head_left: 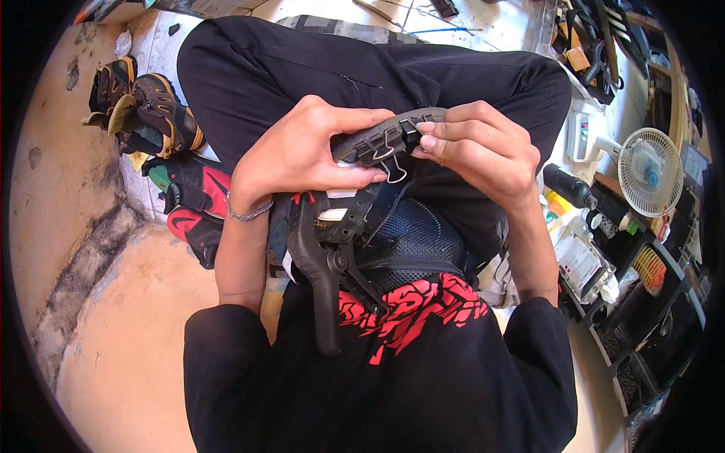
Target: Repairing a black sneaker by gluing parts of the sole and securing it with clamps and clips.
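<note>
My left hand grips a dark rubber sole across my lap, fingers over its top and thumb below. Binder clips with silver wire handles sit along its edge. My right hand pinches a black binder clip at the sole's right part, thumb and fingers closed on it. Beneath hangs a dark mesh shoe upper with white patches. A large black spring clamp with red tips rests under my left hand against it.
Brown-and-black shoes and red shoes lie along the left wall. At right are a white fan, a black bottle, a cluttered dark rack and assorted black items. Slim tools lie beyond my legs.
</note>
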`<state>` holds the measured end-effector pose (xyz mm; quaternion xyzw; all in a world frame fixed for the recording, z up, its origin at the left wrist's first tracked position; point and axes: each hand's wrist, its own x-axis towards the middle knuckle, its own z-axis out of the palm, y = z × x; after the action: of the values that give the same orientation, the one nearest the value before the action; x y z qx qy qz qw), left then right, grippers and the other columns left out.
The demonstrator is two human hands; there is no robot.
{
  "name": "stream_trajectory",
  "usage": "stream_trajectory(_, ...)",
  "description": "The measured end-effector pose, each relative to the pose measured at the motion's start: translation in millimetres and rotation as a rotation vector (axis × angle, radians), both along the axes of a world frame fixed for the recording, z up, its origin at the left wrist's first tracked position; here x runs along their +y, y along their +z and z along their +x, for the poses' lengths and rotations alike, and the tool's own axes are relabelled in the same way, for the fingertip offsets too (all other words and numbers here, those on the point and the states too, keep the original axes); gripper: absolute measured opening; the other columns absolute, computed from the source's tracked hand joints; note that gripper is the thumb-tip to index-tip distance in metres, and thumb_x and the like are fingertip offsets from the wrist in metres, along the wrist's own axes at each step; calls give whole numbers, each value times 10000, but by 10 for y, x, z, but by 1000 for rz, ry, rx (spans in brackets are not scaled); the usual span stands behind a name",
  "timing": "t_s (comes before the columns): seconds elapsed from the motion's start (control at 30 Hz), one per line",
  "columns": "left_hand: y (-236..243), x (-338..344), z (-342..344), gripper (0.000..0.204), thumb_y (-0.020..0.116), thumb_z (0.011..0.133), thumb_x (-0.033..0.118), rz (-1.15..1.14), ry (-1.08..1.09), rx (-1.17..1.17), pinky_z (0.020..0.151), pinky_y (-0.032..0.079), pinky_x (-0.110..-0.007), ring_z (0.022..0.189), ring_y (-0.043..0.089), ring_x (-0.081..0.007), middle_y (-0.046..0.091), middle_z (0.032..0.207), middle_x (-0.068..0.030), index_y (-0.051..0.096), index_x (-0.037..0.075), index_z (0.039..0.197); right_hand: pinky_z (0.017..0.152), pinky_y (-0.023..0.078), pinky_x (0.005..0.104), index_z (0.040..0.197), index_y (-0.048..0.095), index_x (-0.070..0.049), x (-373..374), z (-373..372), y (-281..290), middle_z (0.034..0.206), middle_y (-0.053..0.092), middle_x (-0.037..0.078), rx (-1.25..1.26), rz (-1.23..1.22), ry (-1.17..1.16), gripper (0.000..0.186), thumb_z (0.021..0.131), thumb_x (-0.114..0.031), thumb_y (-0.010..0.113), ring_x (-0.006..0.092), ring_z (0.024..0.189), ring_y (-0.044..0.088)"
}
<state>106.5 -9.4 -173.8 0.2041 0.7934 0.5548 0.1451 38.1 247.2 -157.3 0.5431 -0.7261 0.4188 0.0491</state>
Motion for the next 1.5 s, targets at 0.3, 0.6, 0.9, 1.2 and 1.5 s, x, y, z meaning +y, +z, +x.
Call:
stream_trajectory(0.3, -3, 44, -5, 614, 842, 693, 130, 31, 10, -11, 674, 552, -264, 736, 754, -204, 750, 883, -169, 679, -38, 1260, 707, 549, 351, 1002, 678, -17, -8, -9, 155, 909, 677, 84, -72, 121, -40, 344, 692, -25, 826, 266, 808, 645)
stream_trajectory(0.6, -26, 73, -1, 592, 839, 702, 129, 33, -4, -28, 677, 552, -271, 754, 758, -211, 743, 891, -174, 679, -44, 1245, 747, 527, 373, 1034, 660, -11, -1, 132, 314, 970, 622, 88, -95, 338, -135, 374, 686, 7, 796, 270, 871, 604)
stream_trajectory(0.9, 20, 81, 5, 592, 867, 706, 148, 39, -25, -91, 707, 558, -284, 806, 765, -257, 739, 947, -215, 682, -41, 1235, 713, 555, 343, 1045, 704, -16, 3, 214, 403, 973, 700, 105, -121, 290, -197, 381, 697, -14, 858, 258, 842, 674)
stream_trajectory(1.2, 96, 91, -19, 515, 836, 730, 187, 55, -10, -130, 701, 560, -344, 747, 720, -365, 712, 859, -222, 700, -20, 1181, 681, 581, 304, 1058, 717, -7, 66, 337, 407, 973, 730, 116, -262, 271, -290, 393, 703, -8, 885, 225, 801, 723)
stream_trajectory(1.5, 18, 94, 19, 593, 859, 720, 161, 51, -15, -56, 656, 536, -278, 701, 729, -250, 717, 865, -194, 678, -24, 1254, 741, 603, 315, 1069, 722, 6, 25, 351, 346, 1041, 738, 143, -124, 188, -267, 367, 730, 35, 862, 244, 851, 739)
